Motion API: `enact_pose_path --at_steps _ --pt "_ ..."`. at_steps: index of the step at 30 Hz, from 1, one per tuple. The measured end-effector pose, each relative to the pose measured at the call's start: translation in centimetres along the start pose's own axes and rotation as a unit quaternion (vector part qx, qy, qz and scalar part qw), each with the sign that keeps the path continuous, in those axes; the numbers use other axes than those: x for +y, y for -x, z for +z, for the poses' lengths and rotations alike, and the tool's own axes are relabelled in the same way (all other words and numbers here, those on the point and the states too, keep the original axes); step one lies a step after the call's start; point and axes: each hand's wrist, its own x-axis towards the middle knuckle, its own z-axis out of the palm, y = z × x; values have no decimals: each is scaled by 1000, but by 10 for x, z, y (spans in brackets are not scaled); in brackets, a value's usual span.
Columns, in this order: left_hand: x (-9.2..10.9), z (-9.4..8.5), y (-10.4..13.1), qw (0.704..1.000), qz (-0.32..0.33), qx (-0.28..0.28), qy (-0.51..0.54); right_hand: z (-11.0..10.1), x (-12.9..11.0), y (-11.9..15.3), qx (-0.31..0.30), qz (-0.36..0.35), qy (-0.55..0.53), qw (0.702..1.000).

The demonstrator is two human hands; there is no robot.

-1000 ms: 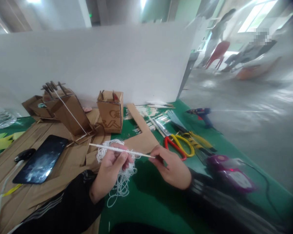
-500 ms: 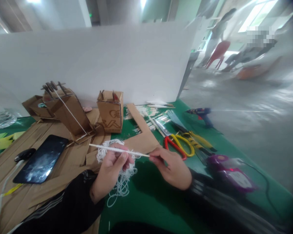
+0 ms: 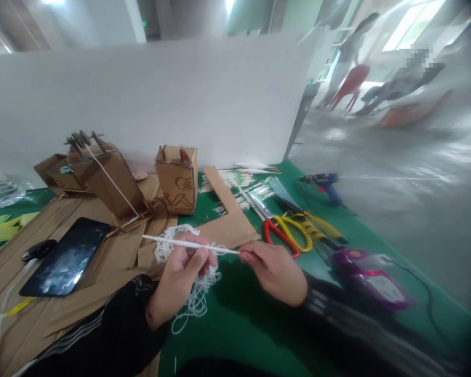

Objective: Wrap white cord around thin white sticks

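Note:
A thin stick (image 3: 157,239) wrapped in white string is held nearly level above the green table. My left hand (image 3: 186,264) is closed round its middle, thumb pressed on it. The fingertips of my right hand (image 3: 272,267) pinch its right end. A loose heap of white string (image 3: 198,298) lies under and beside my left hand. Just behind the hands is an L-shaped piece of cardboard (image 3: 237,228).
Scissors (image 3: 284,235), pliers (image 3: 322,230) and a glue gun (image 3: 322,183) lie to the right, near a purple device (image 3: 377,288). Cardboard boxes (image 3: 176,180) stand behind. A phone (image 3: 66,256) lies left. Two people are in the background.
The left end of the stick has dipped slightly. Both hands keep nearly the same place and grip.

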Motion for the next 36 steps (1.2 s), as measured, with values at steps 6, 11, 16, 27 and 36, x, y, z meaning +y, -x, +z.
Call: enact_pose_path --at_steps 6,11,16,27,36 --pt "1 1 0 1000 1 2 -17 3 0 3 -6 45 6 999" --pt "1 2 1 1000 -5 3 -21 2 0 2 -12 5 4 1000" --pt "1 2 2 1000 -5 7 -22 1 -1 4 -29 46 13 998" --pt "0 2 1 999 -4 2 -36 3 -1 3 -23 52 12 998" --pt "0 2 3 999 -7 -5 -42 3 0 4 -24 23 14 999"
